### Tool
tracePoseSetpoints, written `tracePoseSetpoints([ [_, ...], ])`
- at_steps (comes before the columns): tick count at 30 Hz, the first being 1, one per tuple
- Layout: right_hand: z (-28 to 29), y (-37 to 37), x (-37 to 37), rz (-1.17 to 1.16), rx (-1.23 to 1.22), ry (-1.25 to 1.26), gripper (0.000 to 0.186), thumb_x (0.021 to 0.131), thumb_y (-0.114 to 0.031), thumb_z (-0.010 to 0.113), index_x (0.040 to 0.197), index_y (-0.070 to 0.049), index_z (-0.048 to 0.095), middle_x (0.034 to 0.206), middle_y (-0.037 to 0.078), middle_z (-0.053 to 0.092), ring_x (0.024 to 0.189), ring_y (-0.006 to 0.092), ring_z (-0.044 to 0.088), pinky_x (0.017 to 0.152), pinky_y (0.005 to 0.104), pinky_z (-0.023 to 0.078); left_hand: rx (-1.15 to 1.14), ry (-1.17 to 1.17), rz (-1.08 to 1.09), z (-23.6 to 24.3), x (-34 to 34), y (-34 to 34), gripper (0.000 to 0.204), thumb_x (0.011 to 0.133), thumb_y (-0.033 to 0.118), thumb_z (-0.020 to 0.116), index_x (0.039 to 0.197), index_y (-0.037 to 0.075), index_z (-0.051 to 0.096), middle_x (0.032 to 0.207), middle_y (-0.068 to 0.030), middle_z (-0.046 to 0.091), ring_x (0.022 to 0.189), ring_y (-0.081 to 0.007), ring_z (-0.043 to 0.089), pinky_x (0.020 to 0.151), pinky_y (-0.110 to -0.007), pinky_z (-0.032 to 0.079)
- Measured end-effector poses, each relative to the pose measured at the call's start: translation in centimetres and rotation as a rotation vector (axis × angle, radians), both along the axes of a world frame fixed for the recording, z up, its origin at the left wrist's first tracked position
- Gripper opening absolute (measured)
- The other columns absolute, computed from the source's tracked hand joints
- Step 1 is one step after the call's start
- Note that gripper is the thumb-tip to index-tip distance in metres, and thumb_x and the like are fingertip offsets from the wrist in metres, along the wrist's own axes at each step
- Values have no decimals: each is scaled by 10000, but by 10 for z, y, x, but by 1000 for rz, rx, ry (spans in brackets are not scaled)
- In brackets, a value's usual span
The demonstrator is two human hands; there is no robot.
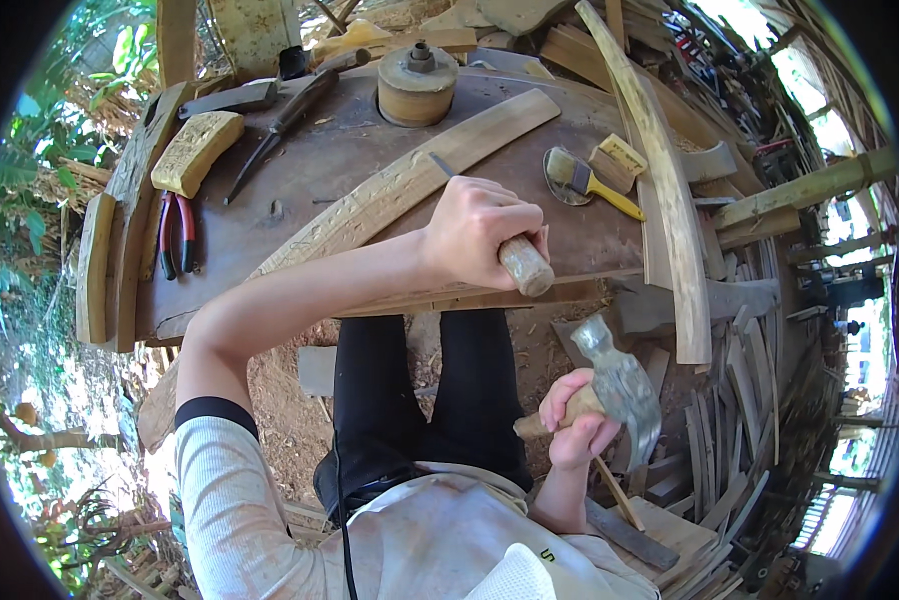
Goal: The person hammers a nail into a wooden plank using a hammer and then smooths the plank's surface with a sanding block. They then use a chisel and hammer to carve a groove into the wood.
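Observation:
My left hand (485, 228) is wrapped round the wooden handle of a chisel (526, 266). The handle's butt sticks out toward me, and a short stretch of grey blade shows beyond the knuckles, over a long curved plank (400, 195). Whether the blade touches the wood I cannot tell. Right of my lap, my right hand (578, 418) grips a claw hammer (625, 388) high on its wooden handle, close under the metal head. The claw points down toward me and the striking face points away. The plank lies diagonally across the dark wooden table (300, 170).
Red-handled pliers (177, 235), a wood block (198, 152) and a long dark blade (285, 130) lie at left. A round wooden piece (417, 88) stands at the back. A yellow-handled brush (595, 182) rests at right beside a long curved strip (670, 200). Wood offcuts (740, 400) pile beyond.

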State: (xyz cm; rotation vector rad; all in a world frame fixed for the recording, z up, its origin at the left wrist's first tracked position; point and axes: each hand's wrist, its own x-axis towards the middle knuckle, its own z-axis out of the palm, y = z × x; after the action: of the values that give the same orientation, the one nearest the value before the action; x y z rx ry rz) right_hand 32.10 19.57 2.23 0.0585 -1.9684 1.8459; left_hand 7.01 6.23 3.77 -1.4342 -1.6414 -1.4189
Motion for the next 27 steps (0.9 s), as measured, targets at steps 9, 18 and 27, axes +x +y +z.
tracePoseSetpoints([
  [9,0,-13,-23,-105,329,55,569,1056,-564,527,1158,-5,511,727,30,454,503,96,406,422,243,316,29,-56,11,2,-3,-2,252,699,62,755,603,76,523,538,-87,520,459,-270,537,469,-362,431],
  [18,-34,-18,-32,-74,217,150,580,1073,-553,494,1159,20,498,717,41,453,512,98,425,430,225,362,-53,61,0,-21,-15,-4,233,634,216,829,651,143,608,604,-3,628,539,-222,641,502,-345,488],
  [27,-36,-26,-31,-107,238,74,637,1055,-633,461,1150,-4,506,733,42,474,513,93,420,432,226,359,-85,100,-4,-23,-17,-6,239,641,224,832,652,154,604,596,9,623,531,-203,637,490,-338,482],
])
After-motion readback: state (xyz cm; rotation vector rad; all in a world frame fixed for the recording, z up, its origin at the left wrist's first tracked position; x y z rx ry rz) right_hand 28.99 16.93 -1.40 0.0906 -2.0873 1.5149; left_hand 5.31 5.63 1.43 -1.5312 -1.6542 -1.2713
